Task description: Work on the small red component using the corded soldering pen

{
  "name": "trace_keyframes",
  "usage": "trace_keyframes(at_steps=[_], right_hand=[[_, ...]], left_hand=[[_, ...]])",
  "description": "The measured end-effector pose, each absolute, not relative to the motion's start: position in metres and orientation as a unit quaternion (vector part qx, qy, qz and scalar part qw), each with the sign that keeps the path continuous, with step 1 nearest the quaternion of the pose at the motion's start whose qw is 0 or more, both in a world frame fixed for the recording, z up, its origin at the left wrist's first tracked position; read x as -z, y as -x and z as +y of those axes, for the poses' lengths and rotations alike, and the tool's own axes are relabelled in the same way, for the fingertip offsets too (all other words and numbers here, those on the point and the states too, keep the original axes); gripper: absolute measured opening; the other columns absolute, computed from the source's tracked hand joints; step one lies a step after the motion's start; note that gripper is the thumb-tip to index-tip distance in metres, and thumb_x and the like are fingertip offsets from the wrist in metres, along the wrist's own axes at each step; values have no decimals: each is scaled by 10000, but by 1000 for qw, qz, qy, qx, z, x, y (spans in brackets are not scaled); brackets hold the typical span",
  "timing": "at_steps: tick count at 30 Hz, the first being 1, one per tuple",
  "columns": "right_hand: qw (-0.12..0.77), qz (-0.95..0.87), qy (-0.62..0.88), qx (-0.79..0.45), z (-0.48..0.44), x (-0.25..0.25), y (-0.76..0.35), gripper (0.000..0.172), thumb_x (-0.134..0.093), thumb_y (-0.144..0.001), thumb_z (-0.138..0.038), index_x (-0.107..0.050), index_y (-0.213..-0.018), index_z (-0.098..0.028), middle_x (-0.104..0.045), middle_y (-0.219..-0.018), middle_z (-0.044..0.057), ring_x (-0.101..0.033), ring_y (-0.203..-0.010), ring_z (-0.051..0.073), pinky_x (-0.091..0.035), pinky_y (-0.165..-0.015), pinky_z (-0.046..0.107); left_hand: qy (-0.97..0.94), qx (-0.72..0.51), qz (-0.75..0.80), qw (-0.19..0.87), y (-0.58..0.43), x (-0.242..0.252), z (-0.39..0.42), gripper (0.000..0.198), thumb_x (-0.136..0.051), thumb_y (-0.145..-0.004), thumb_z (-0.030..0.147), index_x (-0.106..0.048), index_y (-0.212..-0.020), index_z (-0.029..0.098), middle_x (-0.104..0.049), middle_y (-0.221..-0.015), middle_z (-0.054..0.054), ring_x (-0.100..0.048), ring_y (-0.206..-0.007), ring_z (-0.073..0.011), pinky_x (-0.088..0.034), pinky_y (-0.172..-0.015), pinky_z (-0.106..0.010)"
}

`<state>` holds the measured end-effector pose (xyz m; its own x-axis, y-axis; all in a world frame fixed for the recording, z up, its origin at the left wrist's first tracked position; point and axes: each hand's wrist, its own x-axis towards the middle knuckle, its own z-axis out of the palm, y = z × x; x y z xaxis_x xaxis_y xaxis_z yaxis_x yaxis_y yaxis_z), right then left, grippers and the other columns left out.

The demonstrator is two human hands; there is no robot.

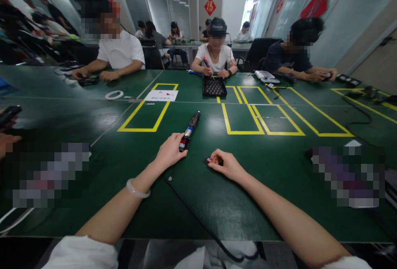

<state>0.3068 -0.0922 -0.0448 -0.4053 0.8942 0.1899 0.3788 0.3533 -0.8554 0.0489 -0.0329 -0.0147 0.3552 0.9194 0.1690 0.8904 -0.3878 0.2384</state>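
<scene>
My left hand point(170, 152) is wrapped around a slim electric screwdriver point(191, 126), black with blue and silver bands, lying over the green table point(136, 202) with its tip pointing away from me. My right hand point(228, 165) is closed in a pinch, just right of the screwdriver's rear end. A small red and orange piece point(209, 160) shows at its fingertips; its exact kind is too small to tell. From near my left wrist a black cord point(192, 211) runs down over the table edge toward my lap.
Yellow tape outlines point(243, 131) mark the table ahead. A white paper point(161, 95) and a white tape roll point(113, 95) lie far left. Opposite, a person point(214, 54) works over a black tray point(214, 94). Others sit at both sides. Blurred-out objects lie left and right of my arms.
</scene>
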Motion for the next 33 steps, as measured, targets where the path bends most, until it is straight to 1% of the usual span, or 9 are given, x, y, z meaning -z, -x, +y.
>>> trace_keyframes(at_steps=[7, 11, 15, 21, 26, 29, 33], right_hand=[[326, -771, 450, -311, -92, 45, -307, 150, -664, -819, -261, -539, -857, -186, -561, -677, -38, -512, -589, 112, -388, -576, 212], [301, -791, 459, -272, -92, 47, -308, 155, -681, -799, -232, -534, -829, -190, -554, -663, -45, -499, -585, 111, -358, -574, 210], [290, -803, 463, -239, -92, 46, -307, 193, -703, -787, -249, -519, -792, -189, -551, -657, -47, -492, -597, 112, -339, -583, 212], [296, -795, 455, -270, -92, 43, -302, 208, -685, -800, -229, -501, -891, -196, -524, -623, -66, -488, -559, 112, -336, -552, 203], [300, -799, 430, -294, -93, 41, -303, 164, -653, -803, -190, -517, -894, -195, -555, -661, -50, -509, -579, 113, -369, -570, 202], [310, -802, 414, -298, -94, 41, -304, 102, -608, -818, -163, -534, -883, -191, -564, -698, -37, -515, -595, 109, -387, -585, 203], [329, -800, 403, -298, -94, 43, -306, 45, -592, -842, -170, -555, -865, -182, -566, -717, -25, -525, -615, 112, -404, -606, 211]], left_hand=[[-880, -159, 429, 129, -88, 18, -65, 658, -610, -749, 277, -404, -1372, 227, -473, -1331, -90, -515, -1155, -260, -446, -979, -376], [-893, -156, 395, 151, -96, 17, -75, 662, -610, -744, 265, -397, -1370, 231, -468, -1337, -90, -522, -1144, -260, -447, -984, -384], [-896, -156, 384, 156, -98, 15, -78, 666, -605, -750, 257, -383, -1377, 229, -468, -1332, -93, -521, -1146, -260, -447, -984, -389], [-895, -155, 384, 165, -99, 14, -78, 654, -602, -757, 261, -384, -1373, 227, -468, -1332, -98, -524, -1145, -261, -448, -981, -388], [-897, -145, 386, 160, -98, 13, -77, 653, -603, -772, 280, -373, -1379, 219, -462, -1343, -99, -521, -1150, -258, -452, -976, -383], [-898, -143, 390, 147, -98, 13, -78, 663, -621, -782, 326, -365, -1384, 222, -456, -1353, -100, -516, -1158, -259, -446, -982, -386], [-898, -136, 399, 125, -102, 14, -80, 665, -623, -802, 416, -362, -1384, 225, -445, -1372, -97, -509, -1168, -259, -442, -981, -388]])
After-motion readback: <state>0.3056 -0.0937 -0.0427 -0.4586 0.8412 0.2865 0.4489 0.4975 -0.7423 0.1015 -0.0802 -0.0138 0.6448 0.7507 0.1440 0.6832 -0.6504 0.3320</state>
